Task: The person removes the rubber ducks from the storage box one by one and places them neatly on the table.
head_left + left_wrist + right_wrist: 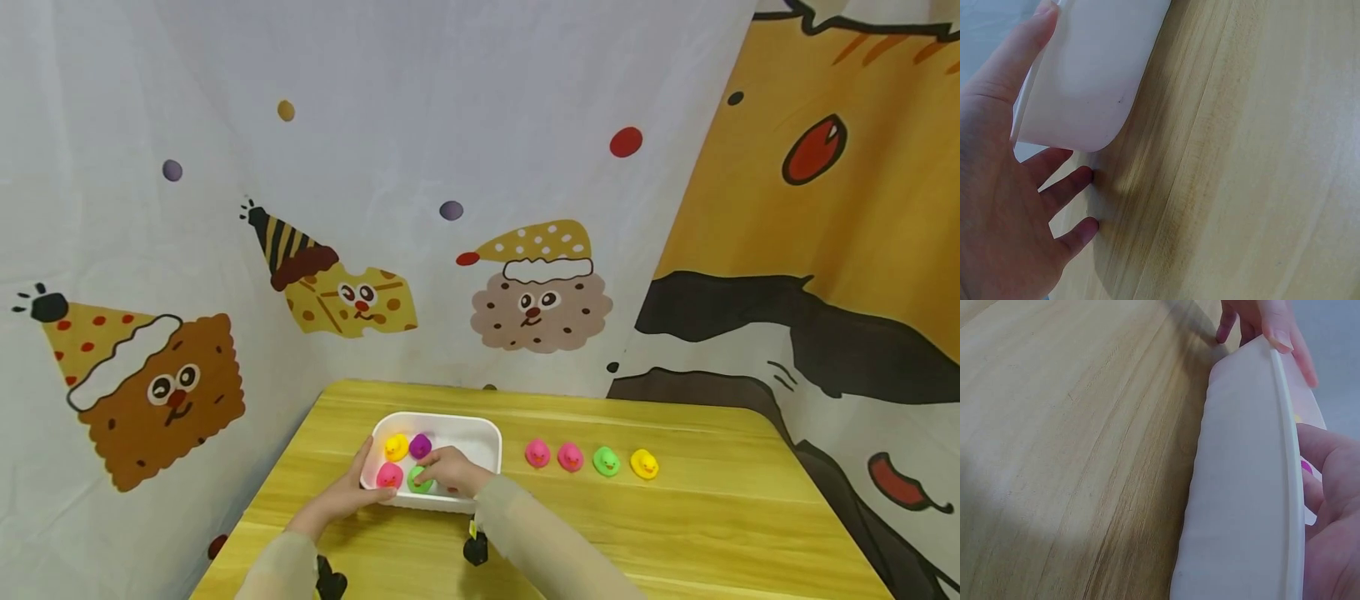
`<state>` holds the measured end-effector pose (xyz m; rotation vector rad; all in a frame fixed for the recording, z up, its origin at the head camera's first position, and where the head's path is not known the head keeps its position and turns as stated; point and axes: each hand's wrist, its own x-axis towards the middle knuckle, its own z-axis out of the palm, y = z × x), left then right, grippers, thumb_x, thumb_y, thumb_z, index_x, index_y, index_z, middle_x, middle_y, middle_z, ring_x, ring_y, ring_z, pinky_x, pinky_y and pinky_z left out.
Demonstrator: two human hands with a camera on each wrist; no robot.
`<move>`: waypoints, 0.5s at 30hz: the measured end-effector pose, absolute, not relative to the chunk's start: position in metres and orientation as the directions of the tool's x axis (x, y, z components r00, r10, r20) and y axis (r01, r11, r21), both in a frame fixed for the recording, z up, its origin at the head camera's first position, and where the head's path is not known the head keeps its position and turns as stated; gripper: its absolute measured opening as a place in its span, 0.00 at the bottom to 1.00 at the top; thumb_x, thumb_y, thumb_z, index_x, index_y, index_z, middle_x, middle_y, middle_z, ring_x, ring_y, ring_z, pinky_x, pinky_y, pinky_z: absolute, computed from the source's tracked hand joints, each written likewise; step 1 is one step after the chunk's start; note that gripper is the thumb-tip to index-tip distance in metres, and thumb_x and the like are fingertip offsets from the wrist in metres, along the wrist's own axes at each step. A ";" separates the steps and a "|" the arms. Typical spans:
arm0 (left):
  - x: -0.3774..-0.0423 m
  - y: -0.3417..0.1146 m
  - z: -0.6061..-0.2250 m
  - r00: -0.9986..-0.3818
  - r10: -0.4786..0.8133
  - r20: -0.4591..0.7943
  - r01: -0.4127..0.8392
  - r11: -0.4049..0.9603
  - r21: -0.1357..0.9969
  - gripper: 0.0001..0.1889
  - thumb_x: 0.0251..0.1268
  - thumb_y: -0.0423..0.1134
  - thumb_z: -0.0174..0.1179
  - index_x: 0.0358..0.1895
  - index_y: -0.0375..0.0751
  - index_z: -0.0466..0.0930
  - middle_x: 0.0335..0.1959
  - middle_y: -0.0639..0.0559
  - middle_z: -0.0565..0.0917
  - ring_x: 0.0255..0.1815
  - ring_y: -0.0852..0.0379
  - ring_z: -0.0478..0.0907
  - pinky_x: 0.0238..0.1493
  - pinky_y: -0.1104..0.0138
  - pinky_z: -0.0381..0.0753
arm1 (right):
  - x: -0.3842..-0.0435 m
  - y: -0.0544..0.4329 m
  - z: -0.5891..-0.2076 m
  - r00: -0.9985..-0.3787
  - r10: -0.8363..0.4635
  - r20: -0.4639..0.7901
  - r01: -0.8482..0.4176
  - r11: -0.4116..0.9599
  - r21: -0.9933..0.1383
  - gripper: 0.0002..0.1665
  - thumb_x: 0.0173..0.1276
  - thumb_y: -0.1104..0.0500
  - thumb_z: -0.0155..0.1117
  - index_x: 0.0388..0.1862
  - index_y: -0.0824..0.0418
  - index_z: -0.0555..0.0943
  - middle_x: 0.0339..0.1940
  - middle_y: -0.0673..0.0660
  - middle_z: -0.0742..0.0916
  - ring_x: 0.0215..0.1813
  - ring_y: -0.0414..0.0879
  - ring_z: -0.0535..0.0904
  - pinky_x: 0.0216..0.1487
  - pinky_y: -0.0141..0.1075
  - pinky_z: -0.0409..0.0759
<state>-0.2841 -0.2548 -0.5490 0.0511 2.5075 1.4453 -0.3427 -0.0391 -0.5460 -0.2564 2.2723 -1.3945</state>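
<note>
A white plastic container point(465, 430) stands on the wooden table. My left hand point(347, 496) holds its near left corner, thumb on the front rim and fingers around the left end; in the left wrist view those fingers are spread. Inside the container are a yellow rubber duck point(396, 447), a purple duck point(420, 446), a pink duck point(389, 476) and a green duck point(419, 479). My right hand point(454, 471) reaches in over the front rim, thumb and forefinger on the green duck. In the right wrist view the container wall hides its fingertips.
Right of the container, a row of ducks lies on the table point(720, 517): two pink ones point(537, 452), a green one point(606, 461) and a yellow one point(644, 464). Something small and reddish shows under my right hand. A printed cloth point(525, 100) hangs behind the table.
</note>
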 end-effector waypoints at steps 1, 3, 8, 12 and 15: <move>-0.284 -0.255 -0.548 -0.969 0.154 -0.192 -0.090 0.508 0.857 0.61 0.56 0.49 0.70 0.78 0.42 0.28 0.76 0.27 0.41 0.70 0.26 0.52 0.64 0.32 0.52 | -0.343 -0.039 -0.546 -0.879 -0.386 -0.281 0.073 0.472 -0.879 0.15 0.56 0.61 0.75 0.44 0.58 0.87 0.29 0.45 0.84 0.12 0.38 0.51 0.15 0.29 0.55; -0.284 -0.255 -0.548 -0.970 0.155 -0.188 -0.085 0.511 0.855 0.61 0.56 0.48 0.70 0.77 0.42 0.28 0.75 0.27 0.41 0.70 0.25 0.52 0.64 0.32 0.53 | -0.343 -0.040 -0.546 -0.883 -0.383 -0.272 0.065 0.474 -0.878 0.14 0.55 0.62 0.75 0.43 0.58 0.87 0.29 0.46 0.84 0.11 0.37 0.52 0.14 0.28 0.55; -0.285 -0.255 -0.549 -0.971 0.157 -0.181 -0.076 0.514 0.854 0.60 0.56 0.48 0.70 0.78 0.42 0.29 0.76 0.28 0.40 0.70 0.25 0.51 0.64 0.32 0.52 | -0.341 -0.040 -0.547 -0.891 -0.379 -0.251 0.049 0.468 -0.882 0.14 0.55 0.63 0.75 0.42 0.58 0.87 0.29 0.46 0.83 0.12 0.37 0.52 0.13 0.27 0.55; -0.285 -0.255 -0.548 -0.970 0.167 -0.178 -0.066 0.521 0.851 0.59 0.58 0.49 0.69 0.77 0.40 0.28 0.76 0.27 0.39 0.70 0.24 0.50 0.63 0.31 0.52 | -0.342 -0.040 -0.549 -0.892 -0.376 -0.251 0.048 0.473 -0.880 0.13 0.55 0.63 0.75 0.41 0.58 0.87 0.28 0.46 0.83 0.12 0.37 0.52 0.13 0.27 0.56; -0.285 -0.255 -0.548 -0.970 0.165 -0.179 -0.067 0.523 0.850 0.60 0.58 0.50 0.69 0.77 0.40 0.28 0.75 0.27 0.39 0.70 0.24 0.50 0.63 0.31 0.51 | -0.343 -0.040 -0.549 -0.892 -0.374 -0.255 0.055 0.469 -0.881 0.13 0.54 0.64 0.75 0.41 0.59 0.87 0.28 0.46 0.84 0.12 0.37 0.52 0.13 0.26 0.56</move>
